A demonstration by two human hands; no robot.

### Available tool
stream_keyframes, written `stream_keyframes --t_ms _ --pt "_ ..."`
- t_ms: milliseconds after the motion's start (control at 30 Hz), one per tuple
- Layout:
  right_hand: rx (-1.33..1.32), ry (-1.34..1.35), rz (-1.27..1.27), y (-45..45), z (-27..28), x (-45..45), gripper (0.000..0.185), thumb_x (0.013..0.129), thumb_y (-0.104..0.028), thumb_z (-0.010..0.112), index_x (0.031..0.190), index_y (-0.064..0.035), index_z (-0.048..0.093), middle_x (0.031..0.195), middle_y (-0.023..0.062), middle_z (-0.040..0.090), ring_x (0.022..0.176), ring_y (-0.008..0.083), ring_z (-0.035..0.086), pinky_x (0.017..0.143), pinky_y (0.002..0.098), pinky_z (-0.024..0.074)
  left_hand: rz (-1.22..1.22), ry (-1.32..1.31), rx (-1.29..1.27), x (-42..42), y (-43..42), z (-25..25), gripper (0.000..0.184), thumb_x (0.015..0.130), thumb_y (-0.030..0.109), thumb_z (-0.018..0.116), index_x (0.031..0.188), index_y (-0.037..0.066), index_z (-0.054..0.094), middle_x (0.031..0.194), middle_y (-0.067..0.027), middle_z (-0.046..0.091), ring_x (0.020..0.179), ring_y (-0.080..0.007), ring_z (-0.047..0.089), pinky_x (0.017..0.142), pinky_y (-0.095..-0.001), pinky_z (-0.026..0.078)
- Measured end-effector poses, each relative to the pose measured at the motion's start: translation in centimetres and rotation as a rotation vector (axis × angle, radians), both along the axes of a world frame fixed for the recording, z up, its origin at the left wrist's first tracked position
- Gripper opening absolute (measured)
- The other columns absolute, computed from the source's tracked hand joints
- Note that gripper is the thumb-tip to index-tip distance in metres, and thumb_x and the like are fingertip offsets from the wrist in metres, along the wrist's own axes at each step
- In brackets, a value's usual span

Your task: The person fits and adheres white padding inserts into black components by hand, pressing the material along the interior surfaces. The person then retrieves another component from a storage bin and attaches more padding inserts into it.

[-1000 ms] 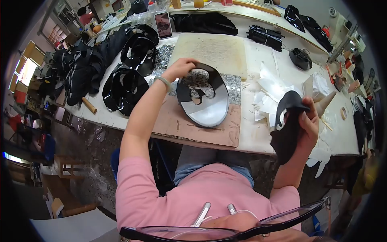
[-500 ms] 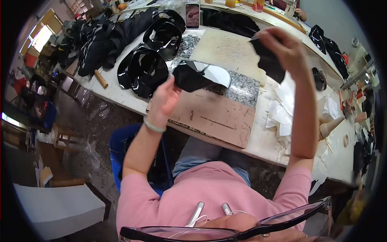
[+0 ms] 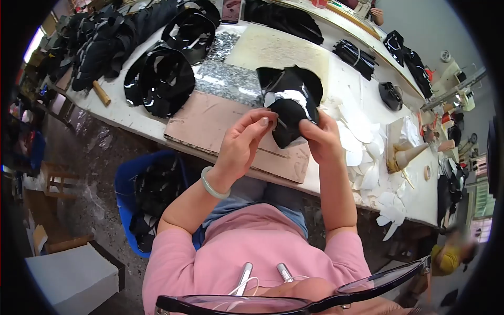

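Note:
A glossy black shoe upper (image 3: 304, 79) with a white patch on its inside is held above the work boards, between my two hands. My right hand (image 3: 324, 137) grips its near right edge, thumb on top. At the left edge, my left hand (image 3: 240, 143) has its thumb and fingertips pinched together against the black material. Beneath lie a brown board (image 3: 210, 118) and a speckled grey slab (image 3: 223, 79); a yellowish sheet (image 3: 278, 47) is behind them. More curled glossy black uppers (image 3: 168, 79) stand to the left.
White cut-out pieces (image 3: 359, 139) are heaped right of my right hand, near a pot with a cone-shaped top (image 3: 401, 157). A wooden stick (image 3: 101, 93) lies at the left edge. A blue bin (image 3: 124, 194) stands below. A phone (image 3: 231, 10) and another person's hand (image 3: 377, 16) are at the back.
My right hand has come down and inward from its raised position with a dark piece. My hands, formerly apart with a black piece each, now meet at one upper. The view has shifted.

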State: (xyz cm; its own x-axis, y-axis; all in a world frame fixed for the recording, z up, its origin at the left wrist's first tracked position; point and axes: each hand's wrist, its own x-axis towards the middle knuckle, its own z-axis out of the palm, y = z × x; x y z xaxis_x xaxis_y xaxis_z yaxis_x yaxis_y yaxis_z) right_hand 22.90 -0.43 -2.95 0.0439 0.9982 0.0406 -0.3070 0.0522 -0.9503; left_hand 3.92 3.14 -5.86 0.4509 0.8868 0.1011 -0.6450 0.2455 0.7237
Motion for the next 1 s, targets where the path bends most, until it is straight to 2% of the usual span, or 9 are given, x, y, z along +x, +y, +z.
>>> stream_keyframes --t_ms 167,267,367,467,567,767,867,967,1000 --pt "0.176 0.139 0.011 -3.4 0.3 2.5 0.071 0.090 -0.036 0.062 0.137 0.0101 0.036 0.132 0.0204 0.053 0.121 0.0306 0.054 0.103 0.0440 0.0416 0.032 0.229 0.320 2.6 -0.3 0.1 0.030 0.093 0.005 0.061 0.121 0.002 0.054 0.117 -0.0042 0.057 0.101 -0.0105 0.059 0.083 -0.0232 0.049" --pt "0.172 0.106 -0.022 -4.6 -0.6 3.5 0.072 0.090 -0.039 0.062 0.138 0.0084 0.037 0.132 0.0197 0.054 0.123 0.0300 0.053 0.105 0.0448 0.0390 -0.037 0.385 0.309 3.4 -0.8 1.3 0.030 0.092 0.009 0.063 0.120 0.003 0.056 0.116 -0.0062 0.059 0.098 -0.0125 0.060 0.083 -0.0260 0.049" --pt "0.228 0.164 -0.023 -5.6 -1.8 4.4 0.075 0.089 -0.042 0.062 0.140 0.0060 0.036 0.134 0.0190 0.052 0.124 0.0302 0.052 0.107 0.0465 0.0372 0.072 0.482 0.489 4.1 -0.5 0.9 0.033 0.087 0.007 0.067 0.119 0.004 0.059 0.115 -0.0094 0.062 0.101 -0.0210 0.060 0.087 -0.0319 0.049" --pt "0.232 0.256 -0.006 -6.3 -2.8 5.1 0.078 0.087 -0.044 0.064 0.141 0.0038 0.036 0.137 0.0187 0.051 0.127 0.0309 0.050 0.108 0.0485 0.0356 0.388 0.722 1.048 3.6 0.6 2.1 0.036 0.081 0.002 0.068 0.117 0.005 0.061 0.114 -0.0114 0.063 0.106 -0.0307 0.057 0.092 -0.0374 0.046" --pt "0.222 0.289 0.010 -6.4 -3.4 5.3 0.080 0.086 -0.044 0.065 0.143 0.0034 0.035 0.138 0.0185 0.050 0.129 0.0314 0.048 0.109 0.0490 0.0345 0.249 0.654 1.096 3.8 0.6 2.7 0.039 0.077 -0.002 0.066 0.115 0.004 0.062 0.114 -0.0112 0.063 0.108 -0.0335 0.053 0.094 -0.0388 0.045" --pt "0.216 0.207 0.025 -6.5 -3.3 5.1 0.086 0.085 -0.047 0.066 0.143 0.0058 0.032 0.139 0.0202 0.048 0.130 0.0329 0.047 0.110 0.0485 0.0335 0.138 0.672 1.046 3.4 2.1 1.6 0.042 0.081 -0.004 0.064 0.122 0.002 0.057 0.119 -0.0107 0.060 0.112 -0.0243 0.055 0.090 -0.0309 0.047" --pt "0.236 0.184 0.088 -6.5 -3.7 5.7 0.087 0.086 -0.050 0.063 0.144 0.0068 0.030 0.140 0.0213 0.046 0.132 0.0334 0.044 0.112 0.0480 0.0314 -0.046 0.649 0.879 3.3 2.0 0.9 0.037 0.083 -0.006 0.061 0.119 0.000 0.055 0.113 -0.0105 0.059 0.111 -0.0224 0.056 0.091 -0.0287 0.046" --pt "0.250 0.313 0.091 -6.0 -2.9 5.5 0.086 0.089 -0.054 0.057 0.144 0.0067 0.030 0.142 0.0220 0.045 0.133 0.0339 0.042 0.113 0.0486 0.0289 -0.291 0.303 0.394 2.2 3.2 0.4 0.024 0.084 0.002 0.066 0.107 0.002 0.059 0.103 -0.0072 0.057 0.103 -0.0196 0.057 0.098 -0.0328 0.042" --pt "0.264 0.354 0.119 -5.7 -3.0 5.6 0.085 0.090 -0.054 0.055 0.144 0.0067 0.030 0.142 0.0222 0.044 0.133 0.0340 0.042 0.113 0.0489 0.0283 -0.291 0.254 0.393 1.5 3.7 -0.4 0.021 0.084 0.006 0.068 0.103 0.003 0.059 0.103 -0.0066 0.057 0.106 -0.0180 0.054 0.097 -0.0327 0.042"
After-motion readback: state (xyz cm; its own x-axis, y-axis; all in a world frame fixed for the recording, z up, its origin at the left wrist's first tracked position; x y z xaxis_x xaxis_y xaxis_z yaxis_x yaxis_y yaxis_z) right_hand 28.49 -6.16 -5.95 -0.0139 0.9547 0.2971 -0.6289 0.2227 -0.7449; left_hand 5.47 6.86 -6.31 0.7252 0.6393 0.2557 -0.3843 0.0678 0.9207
